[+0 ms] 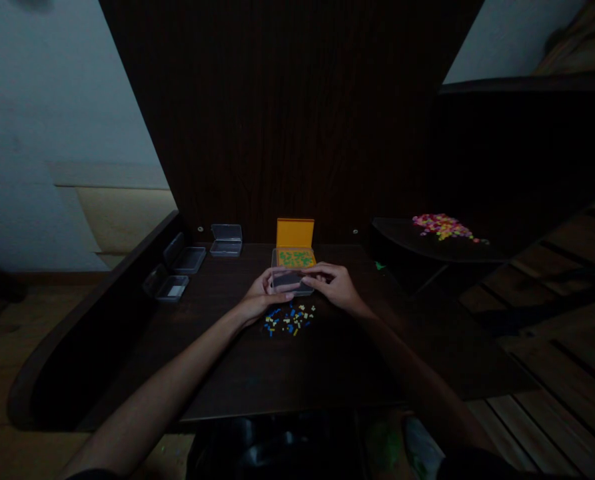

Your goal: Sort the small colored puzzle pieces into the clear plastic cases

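Note:
A small clear plastic box (291, 281) sits at the middle of the dark table (257, 373). My left hand (260, 297) grips its left side, fingers curled around it. My right hand (336, 285) holds its right side and top edge, fingers closed on it. Just in front of the box lies a scatter of several small blue, yellow and white pieces (289, 319). Behind it stands an open orange box (295, 244) with green and yellow pieces inside.
Three more clear plastic boxes rest at the table's left: one at the back (226, 241), one (189, 259) and one (172, 288) along the raised left rim. A pile of colourful pieces (443, 227) lies on a dark side shelf at right. The room is dim.

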Available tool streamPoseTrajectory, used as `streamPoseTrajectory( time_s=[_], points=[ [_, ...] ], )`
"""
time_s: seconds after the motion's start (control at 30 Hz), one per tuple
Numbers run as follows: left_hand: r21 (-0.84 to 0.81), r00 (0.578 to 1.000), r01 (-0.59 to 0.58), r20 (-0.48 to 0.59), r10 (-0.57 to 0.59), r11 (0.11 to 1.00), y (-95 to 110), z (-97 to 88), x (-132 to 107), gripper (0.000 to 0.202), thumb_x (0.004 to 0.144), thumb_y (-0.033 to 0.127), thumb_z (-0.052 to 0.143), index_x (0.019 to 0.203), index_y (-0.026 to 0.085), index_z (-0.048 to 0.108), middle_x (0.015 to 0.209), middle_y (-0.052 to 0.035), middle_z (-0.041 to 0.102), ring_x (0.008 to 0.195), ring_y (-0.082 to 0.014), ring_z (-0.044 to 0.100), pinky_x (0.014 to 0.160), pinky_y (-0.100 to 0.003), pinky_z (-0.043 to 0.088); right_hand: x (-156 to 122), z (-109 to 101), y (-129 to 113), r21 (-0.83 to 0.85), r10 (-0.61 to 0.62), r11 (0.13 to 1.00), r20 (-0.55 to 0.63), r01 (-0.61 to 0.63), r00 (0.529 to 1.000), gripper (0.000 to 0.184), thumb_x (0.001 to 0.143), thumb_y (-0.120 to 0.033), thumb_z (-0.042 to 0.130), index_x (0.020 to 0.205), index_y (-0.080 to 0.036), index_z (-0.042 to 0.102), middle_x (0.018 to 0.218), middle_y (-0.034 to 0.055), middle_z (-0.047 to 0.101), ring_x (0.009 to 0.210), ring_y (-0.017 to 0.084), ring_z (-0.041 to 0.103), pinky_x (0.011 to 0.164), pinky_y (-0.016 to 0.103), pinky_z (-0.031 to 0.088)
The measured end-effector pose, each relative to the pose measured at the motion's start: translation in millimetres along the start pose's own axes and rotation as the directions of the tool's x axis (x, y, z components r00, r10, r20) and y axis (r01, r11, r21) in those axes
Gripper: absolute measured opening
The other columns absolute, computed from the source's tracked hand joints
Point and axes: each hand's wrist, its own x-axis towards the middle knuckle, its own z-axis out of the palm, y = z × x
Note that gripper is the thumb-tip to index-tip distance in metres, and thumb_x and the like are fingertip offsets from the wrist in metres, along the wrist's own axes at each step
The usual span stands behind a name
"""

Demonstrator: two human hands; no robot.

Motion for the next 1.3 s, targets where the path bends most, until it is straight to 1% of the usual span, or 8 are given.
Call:
streamPoseTrajectory(
  time_s=[0.13, 0.4, 0.53, 0.63, 0.77, 0.9, 1.07, 1.3],
  points=[
    [0.000, 0.999, 0.028, 0.030, -0.028, 1.000, -4.2, 7.5, -2.6, 0.061, 0.058, 0.006, 0.083, 0.112, 0.018, 0.057, 0.134, -0.0116, 0.055, 0.107, -0.0273, 0.066, 0.100, -0.048, 0.048, -1.2, 2.2, -2.0, -0.120, -0.104, 0.987, 0.056, 0.110, 0.993, 0.016, 0.079, -0.033, 0.070, 0.088, -0.022, 0.078, 0.085, 0.0065, 0.075, 0.070, 0.020, 0.064, 0.063, 0.032, 0.050],
    [0.012, 0.999, 0.042, 0.011, -0.042, 0.999, -6.2, 7.0, -2.1, 0.061, 0.057, 0.005, 0.084, 0.111, 0.018, 0.059, 0.131, -0.0102, 0.057, 0.100, -0.0227, 0.068, 0.101, -0.045, 0.048, -1.1, 7.8, 3.5, -0.179, -0.141, 0.970, 0.140, 0.165, 0.980, 0.012, 0.081, -0.024, 0.068, 0.087, -0.025, 0.078, 0.090, 0.0048, 0.076, 0.088, 0.023, 0.069, 0.084, 0.038, 0.052],
    [-0.004, 0.999, 0.032, -0.030, -0.032, 0.999, -4.7, 6.0, -1.2, 0.062, 0.056, 0.004, 0.084, 0.111, 0.017, 0.058, 0.128, -0.0100, 0.060, 0.102, -0.0228, 0.068, 0.106, -0.047, 0.044, -1.4, 5.8, 0.3, -0.212, -0.142, 0.964, 0.094, 0.160, 0.985, 0.015, 0.083, -0.026, 0.066, 0.093, -0.024, 0.077, 0.089, 0.0052, 0.074, 0.079, 0.020, 0.066, 0.072, 0.032, 0.052],
    [-0.040, 0.998, 0.019, -0.051, -0.021, 0.999, -3.7, 2.9, 0.3, 0.060, 0.057, 0.003, 0.083, 0.109, 0.018, 0.058, 0.127, -0.0088, 0.061, 0.103, -0.0239, 0.068, 0.108, -0.049, 0.040, -1.0, 1.5, -2.4, -0.241, -0.154, 0.959, 0.009, 0.152, 0.988, 0.016, 0.083, -0.027, 0.066, 0.092, -0.020, 0.077, 0.083, 0.0055, 0.068, 0.071, 0.016, 0.060, 0.056, 0.025, 0.045],
    [-0.085, 0.993, -0.024, -0.118, 0.014, 0.996, -1.4, -7.3, 4.4, 0.060, 0.056, 0.000, 0.081, 0.108, 0.019, 0.056, 0.126, -0.0071, 0.061, 0.103, -0.0254, 0.068, 0.110, -0.052, 0.037, -0.3, -3.5, 1.5, -0.266, -0.141, 0.955, -0.016, 0.132, 0.990, 0.013, 0.083, -0.024, 0.064, 0.085, -0.017, 0.075, 0.077, 0.0041, 0.060, 0.067, 0.013, 0.055, 0.052, 0.022, 0.040],
    [-0.095, 0.978, -0.051, -0.206, 0.030, 0.994, 3.5, -15.7, 6.9, 0.063, 0.056, -0.003, 0.077, 0.110, 0.019, 0.054, 0.124, -0.0076, 0.061, 0.102, -0.0257, 0.068, 0.109, -0.053, 0.038, -2.2, -1.9, 11.8, -0.263, -0.067, 0.959, 0.137, 0.102, 0.988, 0.010, 0.081, -0.020, 0.065, 0.082, -0.017, 0.075, 0.078, 0.0033, 0.061, 0.068, 0.012, 0.055, 0.055, 0.022, 0.041],
    [-0.091, 0.964, -0.070, -0.261, 0.044, 0.993, 8.3, -14.9, 5.5, 0.065, 0.058, -0.006, 0.074, 0.112, 0.021, 0.052, 0.125, -0.0067, 0.061, 0.102, -0.0253, 0.069, 0.106, -0.051, 0.042, -5.7, 5.8, 22.5, -0.304, -0.024, 0.943, 0.335, 0.133, 0.942, 0.015, 0.080, -0.023, 0.071, 0.093, -0.019, 0.076, 0.083, 0.0032, 0.064, 0.070, 0.012, 0.057, 0.064, 0.024, 0.045],
    [-0.089, 0.970, -0.061, -0.240, 0.038, 0.994, 5.4, -16.2, 7.8, 0.066, 0.056, -0.004, 0.076, 0.112, 0.020, 0.051, 0.121, -0.0062, 0.062, 0.099, -0.0253, 0.070, 0.109, -0.052, 0.039, -7.4, 14.7, 23.9, -0.365, 0.016, 0.917, 0.440, 0.162, 0.898, 0.028, 0.081, -0.029, 0.072, 0.108, -0.021, 0.073, 0.096, 0.0064, 0.067, 0.087, 0.017, 0.063, 0.077, 0.028, 0.048]
  ],
)
